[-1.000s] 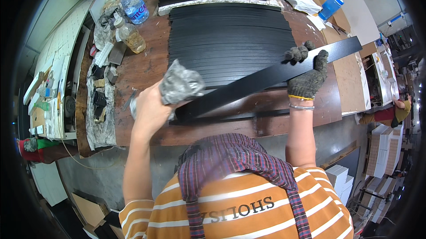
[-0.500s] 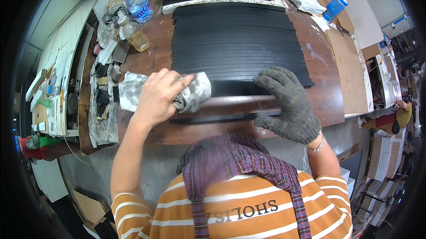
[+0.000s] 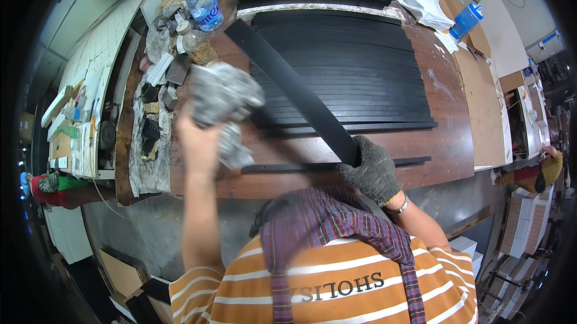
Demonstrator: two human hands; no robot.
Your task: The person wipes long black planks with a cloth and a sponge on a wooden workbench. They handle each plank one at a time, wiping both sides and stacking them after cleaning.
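The gloved right hand (image 3: pixel 374 171) is closed round the near end of a long black strip (image 3: pixel 288 86), which runs up and away to the far left, lifted over the stack of black strips (image 3: pixel 354 65) on the counter (image 3: pixel 448 113). The bare left hand (image 3: pixel 201 137) clutches a crumpled grey rag (image 3: pixel 223 97), a bit blurred. That strip looks stiff, flat and fairly light; held at one end it could lever, so a grip nearer mid-length seems steadier.
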